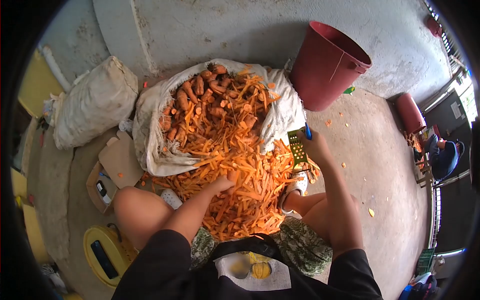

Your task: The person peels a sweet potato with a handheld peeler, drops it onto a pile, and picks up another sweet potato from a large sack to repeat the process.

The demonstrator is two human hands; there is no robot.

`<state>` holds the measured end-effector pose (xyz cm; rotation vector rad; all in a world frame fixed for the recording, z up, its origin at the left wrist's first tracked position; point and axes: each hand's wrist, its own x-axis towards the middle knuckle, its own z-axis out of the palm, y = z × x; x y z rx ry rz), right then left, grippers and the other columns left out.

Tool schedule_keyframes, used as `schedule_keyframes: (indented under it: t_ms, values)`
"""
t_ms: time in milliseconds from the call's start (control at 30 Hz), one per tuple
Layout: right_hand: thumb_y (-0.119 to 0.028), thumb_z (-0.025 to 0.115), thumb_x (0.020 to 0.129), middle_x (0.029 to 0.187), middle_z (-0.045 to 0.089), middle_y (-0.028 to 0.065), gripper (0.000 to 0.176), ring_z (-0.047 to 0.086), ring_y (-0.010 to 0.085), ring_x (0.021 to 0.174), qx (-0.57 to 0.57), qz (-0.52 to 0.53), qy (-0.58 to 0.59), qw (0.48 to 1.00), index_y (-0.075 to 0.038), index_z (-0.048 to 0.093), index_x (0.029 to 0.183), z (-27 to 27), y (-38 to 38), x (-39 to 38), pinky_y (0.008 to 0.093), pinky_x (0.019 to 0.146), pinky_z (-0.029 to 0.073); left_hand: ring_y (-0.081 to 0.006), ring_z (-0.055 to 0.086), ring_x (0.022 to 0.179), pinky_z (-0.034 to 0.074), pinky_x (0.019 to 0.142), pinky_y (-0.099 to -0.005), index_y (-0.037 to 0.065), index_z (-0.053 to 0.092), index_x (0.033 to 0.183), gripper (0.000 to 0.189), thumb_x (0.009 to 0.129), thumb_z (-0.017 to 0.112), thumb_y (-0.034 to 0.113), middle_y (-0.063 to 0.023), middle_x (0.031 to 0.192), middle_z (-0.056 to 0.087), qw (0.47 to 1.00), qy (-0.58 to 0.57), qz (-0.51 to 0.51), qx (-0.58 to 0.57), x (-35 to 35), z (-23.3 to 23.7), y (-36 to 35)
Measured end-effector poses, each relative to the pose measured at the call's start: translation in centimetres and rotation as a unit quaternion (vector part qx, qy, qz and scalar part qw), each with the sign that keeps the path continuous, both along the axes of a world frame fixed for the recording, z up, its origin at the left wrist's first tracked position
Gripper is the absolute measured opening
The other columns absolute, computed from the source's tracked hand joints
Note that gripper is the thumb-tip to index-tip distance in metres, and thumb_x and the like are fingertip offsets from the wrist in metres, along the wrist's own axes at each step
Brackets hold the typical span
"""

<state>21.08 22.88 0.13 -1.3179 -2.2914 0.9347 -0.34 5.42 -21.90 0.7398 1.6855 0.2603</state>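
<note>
Though aslant, grater [297, 146] lengthwise; toward shoe [300, 183]

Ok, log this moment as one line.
left hand: seemingly gripping orange carrot piece | right hand: holding flat green perforated grater, blue handle | below: heaped orange strips | ahead: open white woven sack

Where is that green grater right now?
In the head view, right of centre: the green grater is in the person's right hand, beside the pile of orange strips and below the red bin.

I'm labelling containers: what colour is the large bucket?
Dark red; the bucket shows best in head view.
</note>
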Motion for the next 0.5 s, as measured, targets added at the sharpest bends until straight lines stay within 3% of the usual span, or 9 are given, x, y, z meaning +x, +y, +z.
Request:
schedule_keyframes:
  t_ms: [67,100,167,300,367,500]
  values:
    - [-0.032,0.052,0.086,0.057,0.047,0.0065,0.031,0.042,0.0134,0.054,-0.016,-0.01,0.013,1.0,-0.001,0.055,0.093,0.3,0.2,-0.3,0.0313,0.054,0.038,-0.0255,0.052,0.1,0.048,0.078,-0.0328,-0.004,0.023,0.13,0.07,0.078,0.061,0.025,-0.0204,0.119,0.042,0.967,-0.246,0.065,0.005,0.2,0.9,1.1]
    - [-0.032,0.053,0.086,0.057,0.047,0.0054,0.031,0.042,0.0129,0.054,-0.035,-0.021,0.025,0.999,-0.001,0.055,0.092,0.3,0.1,-0.4,0.031,0.054,0.038,-0.0255,0.052,0.1,0.048,0.078,-0.0328,-0.004,0.023,0.13,0.07,0.078,0.061,0.025,-0.0204,0.119,0.042,0.968,-0.243,0.064,0.006,0.4,1.4,1.4]
    - [-0.033,0.052,0.086,0.058,0.048,0.0038,0.032,0.043,0.0117,0.054,-0.029,-0.036,0.023,0.999,-0.001,0.056,0.089,0.5,-0.3,-0.7,0.03,0.054,0.038,-0.0215,0.054,0.094,0.049,0.079,-0.0324,-0.003,0.02,0.132,0.071,0.078,0.06,0.02,-0.0158,0.111,0.046,0.949,-0.286,0.074,0.111,1.7,6.4,1.4]
    - [-0.031,0.053,0.085,0.057,0.047,0.001,0.031,0.043,0.0092,0.053,-0.022,-0.063,0.111,0.992,-0.001,0.056,0.08,1.2,-2.1,-1.7,0.0278,0.051,0.036,-0.02,0.056,0.087,0.05,0.08,-0.0328,0.002,0.017,0.135,0.073,0.078,0.061,0.016,-0.0115,0.106,0.046,0.922,-0.347,0.075,0.153,3.0,10.9,1.6]
    - [-0.027,0.054,0.085,0.056,0.045,-0.0026,0.027,0.04,0.0064,0.053,-0.064,-0.14,0.325,0.933,-0.002,0.054,0.074,2.6,-3.5,-2.3,0.0254,0.049,0.034,-0.0177,0.053,0.092,0.05,0.074,-0.0284,0.004,0.024,0.132,0.069,0.077,0.063,0.015,-0.0099,0.11,0.045,0.876,-0.441,0.082,0.178,3.6,13.5,1.3]
    - [-0.025,0.055,0.085,0.058,0.043,-0.0039,0.025,0.039,0.0043,0.053,-0.095,-0.179,0.462,0.864,-0.005,0.051,0.07,3.4,-3.5,-2.7,0.0232,0.049,0.032,-0.0146,0.053,0.09,0.049,0.07,-0.0275,0.006,0.026,0.131,0.067,0.078,0.063,0.021,-0.0068,0.105,0.047,0.865,-0.444,0.085,0.215,4.8,19.3,0.0]
